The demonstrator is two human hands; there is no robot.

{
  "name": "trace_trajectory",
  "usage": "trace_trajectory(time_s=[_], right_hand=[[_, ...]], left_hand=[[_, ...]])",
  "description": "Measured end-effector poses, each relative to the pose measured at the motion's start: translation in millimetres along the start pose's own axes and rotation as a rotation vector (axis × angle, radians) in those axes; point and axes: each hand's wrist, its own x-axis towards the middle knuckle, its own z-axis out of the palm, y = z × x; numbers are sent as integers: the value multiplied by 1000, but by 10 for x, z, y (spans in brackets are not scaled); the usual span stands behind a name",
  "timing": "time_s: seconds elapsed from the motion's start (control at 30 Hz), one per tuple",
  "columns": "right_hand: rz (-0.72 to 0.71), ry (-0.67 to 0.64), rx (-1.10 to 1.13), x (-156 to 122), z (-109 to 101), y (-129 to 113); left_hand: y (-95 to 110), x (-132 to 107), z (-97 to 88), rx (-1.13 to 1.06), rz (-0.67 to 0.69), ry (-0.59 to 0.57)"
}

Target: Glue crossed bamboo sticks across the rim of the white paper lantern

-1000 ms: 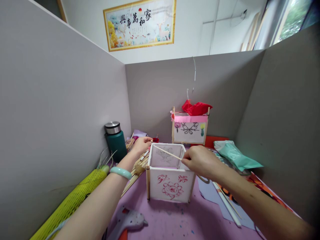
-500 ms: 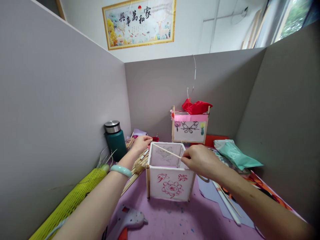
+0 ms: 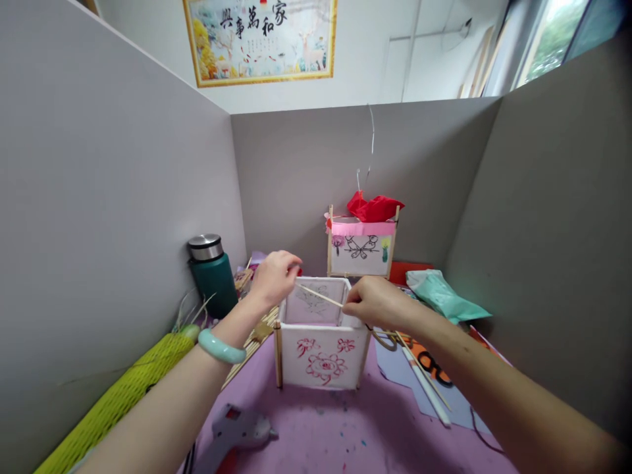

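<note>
Taking the paper lantern box [image 3: 320,329] with its red flower drawings as the landmark, the farthest thing to its left is a long roll of yellow-green foam netting [image 3: 118,398] lying along the grey partition wall [image 3: 99,197]. Behind and left of the box stands a dark green flask [image 3: 212,273] with a steel lid, and between the flask and the box lies a bundle of thin bamboo sticks [image 3: 251,332]. In front of the box, toward its left corner, a white glue gun [image 3: 239,428] rests on the purple mat [image 3: 345,434]. The left hand [image 3: 274,276] – a pale green bangle [image 3: 220,345] on its wrist – hovers just above the box's back left corner, its fingers pinched on one end of a thin bamboo stick [image 3: 320,296]. That stick runs slantwise over the open top of the box, touching or just above the rim; which of the two I cannot tell. The right hand [image 3: 375,303] sits over the box's right rim and is closed on the stick's other end. Straight behind the box, against the back partition, stands a second lantern [image 3: 362,247] with a pink band, a butterfly drawing and red paper on top. To the right of the box lie white rods [image 3: 424,385] on lilac paper and – farther back – a crumpled mint-green bag [image 3: 442,296].
</note>
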Motion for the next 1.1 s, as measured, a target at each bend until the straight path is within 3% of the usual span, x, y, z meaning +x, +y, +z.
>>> trace_trajectory(time_s=[0.17,0.3,0.5,0.67,0.83,1.1], right_hand=[[-13,-25,61,83,41,100],[-41,16,106,83,62,128],[-38,100,195,-29,-4,139],[-13,267,263,-412,-32,266],[64,227,450,-707,136,315],[1,596,386,-807,504,211]], left_hand=[[507,-94,59,-47,228,-327],[613,-139,169,-138,260,-452],[577,-140,270,-153,249,-454],[581,-135,270,-153,265,-494],[518,-129,281,-160,290,-524],[584,-221,270,-88,395,-431]])
